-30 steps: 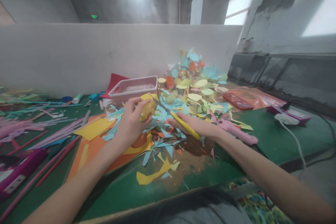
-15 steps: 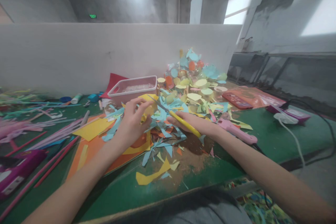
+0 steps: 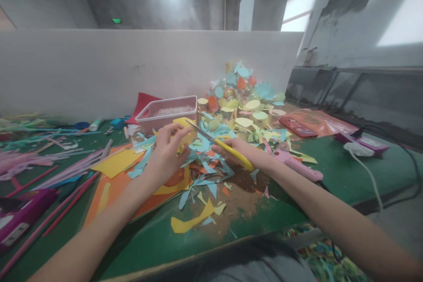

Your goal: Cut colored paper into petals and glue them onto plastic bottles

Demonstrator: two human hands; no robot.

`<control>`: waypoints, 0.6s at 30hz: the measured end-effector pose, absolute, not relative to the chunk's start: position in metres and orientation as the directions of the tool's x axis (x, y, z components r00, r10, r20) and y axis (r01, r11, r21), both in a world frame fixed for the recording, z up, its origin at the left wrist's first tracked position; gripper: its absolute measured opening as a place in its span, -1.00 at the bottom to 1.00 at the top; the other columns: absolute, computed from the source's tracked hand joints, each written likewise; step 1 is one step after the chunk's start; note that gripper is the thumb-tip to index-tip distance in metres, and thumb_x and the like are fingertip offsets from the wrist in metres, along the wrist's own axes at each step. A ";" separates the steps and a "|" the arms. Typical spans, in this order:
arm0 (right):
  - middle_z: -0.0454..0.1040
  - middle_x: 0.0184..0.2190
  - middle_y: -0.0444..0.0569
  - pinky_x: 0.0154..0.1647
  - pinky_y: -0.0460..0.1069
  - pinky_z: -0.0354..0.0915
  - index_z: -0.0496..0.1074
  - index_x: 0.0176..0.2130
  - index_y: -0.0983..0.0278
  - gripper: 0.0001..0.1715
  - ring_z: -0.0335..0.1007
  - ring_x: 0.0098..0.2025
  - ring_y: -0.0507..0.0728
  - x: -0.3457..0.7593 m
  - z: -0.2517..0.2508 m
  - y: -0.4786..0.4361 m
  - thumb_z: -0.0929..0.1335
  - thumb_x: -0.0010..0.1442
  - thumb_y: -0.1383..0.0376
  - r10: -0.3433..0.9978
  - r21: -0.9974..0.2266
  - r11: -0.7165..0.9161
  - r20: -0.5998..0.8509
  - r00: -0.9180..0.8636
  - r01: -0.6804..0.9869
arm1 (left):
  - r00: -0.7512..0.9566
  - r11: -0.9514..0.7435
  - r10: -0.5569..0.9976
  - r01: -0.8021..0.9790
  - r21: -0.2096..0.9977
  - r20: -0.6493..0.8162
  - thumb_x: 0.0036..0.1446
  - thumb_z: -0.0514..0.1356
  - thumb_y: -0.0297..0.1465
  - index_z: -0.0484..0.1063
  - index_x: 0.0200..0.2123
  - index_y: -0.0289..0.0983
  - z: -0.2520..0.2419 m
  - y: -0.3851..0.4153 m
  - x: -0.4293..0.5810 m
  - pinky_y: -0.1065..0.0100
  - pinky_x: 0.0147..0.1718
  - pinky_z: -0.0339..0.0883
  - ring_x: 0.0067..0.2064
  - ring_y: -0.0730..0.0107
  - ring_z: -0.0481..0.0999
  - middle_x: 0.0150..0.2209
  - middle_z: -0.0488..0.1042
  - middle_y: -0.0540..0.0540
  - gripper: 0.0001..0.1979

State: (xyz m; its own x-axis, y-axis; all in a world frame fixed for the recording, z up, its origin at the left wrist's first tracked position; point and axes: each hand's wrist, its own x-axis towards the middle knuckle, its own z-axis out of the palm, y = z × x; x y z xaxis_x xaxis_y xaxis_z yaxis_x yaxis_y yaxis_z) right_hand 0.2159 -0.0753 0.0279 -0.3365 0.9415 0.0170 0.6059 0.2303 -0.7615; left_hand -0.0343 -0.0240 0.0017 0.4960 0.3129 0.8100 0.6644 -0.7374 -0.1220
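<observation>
My left hand (image 3: pixel 170 147) is closed on a piece of yellow paper (image 3: pixel 187 128), with its fingers curled round the near edge. My right hand (image 3: pixel 236 150) grips yellow-handled scissors (image 3: pixel 233 153), whose blades point up and left across the paper's right side. Part of the paper is hidden behind the left fingers. Below both hands lie blue paper scraps (image 3: pixel 208 165) and an orange sheet (image 3: pixel 114 178) with more yellow paper (image 3: pixel 117 161) on top. A curved yellow offcut (image 3: pixel 193 220) rests near the table's front edge.
A pink basket (image 3: pixel 167 116) stands behind the hands. Plastic eggs and paper discs (image 3: pixel 244 121) pile up at the back right. A pink glue gun (image 3: pixel 297 165) lies beside my right forearm. Pink sticks (image 3: pixel 71 169) and a purple box (image 3: pixel 26 216) occupy the left.
The scissor blades have drawn closer together at the yellow paper, and the paper has tilted slightly. Both hands stay in nearly the same place.
</observation>
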 end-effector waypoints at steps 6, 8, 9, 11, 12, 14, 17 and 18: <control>0.11 -0.62 -0.17 -0.51 0.00 0.06 0.26 -0.47 0.23 -0.25 0.04 -0.54 0.04 0.214 0.034 -0.079 0.23 0.10 -0.38 0.941 -0.763 0.215 -0.005 -0.338 0.610 | 0.486 -0.727 0.322 0.677 -0.117 0.813 0.17 0.16 -0.61 0.27 0.15 -0.12 0.003 -0.027 -0.033 0.06 0.03 0.38 0.08 0.11 0.35 0.04 0.28 -0.21 -0.49; 0.10 -0.60 -0.17 -0.51 0.00 0.07 0.25 -0.47 0.23 -0.26 0.06 -0.54 0.05 0.214 0.034 -0.079 0.23 0.10 -0.38 0.939 -0.756 0.233 0.011 -0.343 0.612 | 0.477 -0.724 0.321 0.680 -0.112 0.818 0.17 0.15 -0.62 0.28 0.14 -0.12 0.004 -0.026 -0.033 0.04 0.03 0.37 0.09 0.09 0.35 0.05 0.28 -0.21 -0.50; 0.11 -0.59 -0.17 -0.51 0.00 0.09 0.25 -0.46 0.23 -0.26 0.08 -0.53 0.05 0.214 0.034 -0.079 0.24 0.09 -0.38 0.937 -0.752 0.242 0.019 -0.348 0.613 | 0.469 -0.724 0.322 0.681 -0.105 0.822 0.17 0.14 -0.62 0.29 0.14 -0.12 0.004 -0.026 -0.033 0.02 0.05 0.36 0.10 0.08 0.35 0.05 0.28 -0.22 -0.50; 0.14 -0.57 -0.16 -0.49 0.01 0.11 0.26 -0.45 0.23 -0.28 0.11 -0.52 0.06 0.215 0.033 -0.078 0.26 0.10 -0.36 0.932 -0.743 0.261 0.028 -0.362 0.616 | 0.457 -0.726 0.324 0.681 -0.092 0.829 0.16 0.13 -0.63 0.30 0.13 -0.12 0.004 -0.026 -0.034 0.00 0.08 0.34 0.11 0.08 0.34 0.06 0.28 -0.22 -0.49; 0.15 -0.56 -0.15 -0.48 0.02 0.13 0.28 -0.43 0.23 -0.29 0.13 -0.51 0.07 0.215 0.032 -0.078 0.27 0.10 -0.35 0.929 -0.739 0.268 0.028 -0.369 0.618 | 0.454 -0.728 0.325 0.680 -0.086 0.830 0.15 0.13 -0.63 0.31 0.13 -0.12 0.004 -0.025 -0.034 -0.01 0.09 0.33 0.12 0.07 0.34 0.06 0.29 -0.22 -0.49; 0.20 -0.55 -0.13 -0.47 0.04 0.17 0.30 -0.40 0.23 -0.31 0.16 -0.50 0.09 0.215 0.032 -0.078 0.28 0.11 -0.33 0.922 -0.730 0.282 0.027 -0.386 0.622 | 0.459 -0.733 0.330 0.675 -0.083 0.825 0.13 0.14 -0.64 0.32 0.12 -0.12 0.004 -0.026 -0.034 -0.01 0.08 0.33 0.12 0.07 0.35 0.06 0.30 -0.21 -0.48; 0.27 -0.53 -0.10 -0.43 0.07 0.24 0.33 -0.36 0.21 -0.33 0.21 -0.47 0.13 0.215 0.033 -0.079 0.28 0.13 -0.34 0.908 -0.728 0.306 0.030 -0.417 0.614 | 0.483 -0.740 0.326 0.665 -0.098 0.813 0.13 0.13 -0.65 0.32 0.10 -0.13 0.004 -0.029 -0.033 0.01 0.07 0.33 0.12 0.07 0.34 0.06 0.31 -0.21 -0.50; 0.28 -0.52 -0.09 -0.42 0.08 0.26 0.33 -0.36 0.20 -0.33 0.23 -0.46 0.14 0.215 0.033 -0.079 0.27 0.13 -0.34 0.903 -0.730 0.313 0.030 -0.429 0.607 | 0.493 -0.744 0.317 0.659 -0.109 0.810 0.13 0.12 -0.65 0.32 0.09 -0.14 0.005 -0.030 -0.032 0.02 0.07 0.32 0.12 0.08 0.34 0.06 0.32 -0.21 -0.51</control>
State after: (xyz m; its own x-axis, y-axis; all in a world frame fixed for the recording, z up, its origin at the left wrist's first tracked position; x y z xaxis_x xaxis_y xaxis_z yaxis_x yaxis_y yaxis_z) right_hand 0.2152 -0.0788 0.0331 -0.4289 0.9028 0.0303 0.6072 0.3130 -0.7303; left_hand -0.0323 -0.0299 0.0046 0.4926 0.3174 0.8103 0.6590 -0.7442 -0.1090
